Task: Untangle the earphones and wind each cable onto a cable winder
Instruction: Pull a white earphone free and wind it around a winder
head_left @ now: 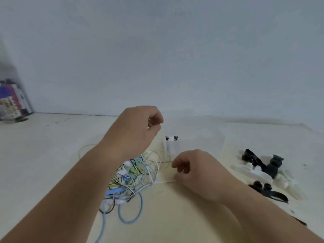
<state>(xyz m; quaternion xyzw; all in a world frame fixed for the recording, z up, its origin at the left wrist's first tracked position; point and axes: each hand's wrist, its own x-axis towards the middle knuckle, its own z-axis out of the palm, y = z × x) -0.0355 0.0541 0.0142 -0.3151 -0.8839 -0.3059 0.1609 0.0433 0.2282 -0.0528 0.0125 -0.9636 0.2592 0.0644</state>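
Note:
A tangle of earphone cables [129, 179], in white, pale blue, yellow-green and black-and-white, lies on the table between my forearms. My left hand [135, 130] is raised above the pile with fingers curled, pinching a thin pale cable that runs down to the tangle. My right hand [194, 171] is low over the table, to the right of the pile, and pinches a white cable [163, 182] that stretches left into the tangle. Black and white cable winders [263, 171] lie in a loose group at the right.
A small white container [171, 144] with black-and-white pieces on top stands just behind my right hand. Colourful boxes [12, 102] lean against the wall at the far left. A pale wall closes off the table's far edge.

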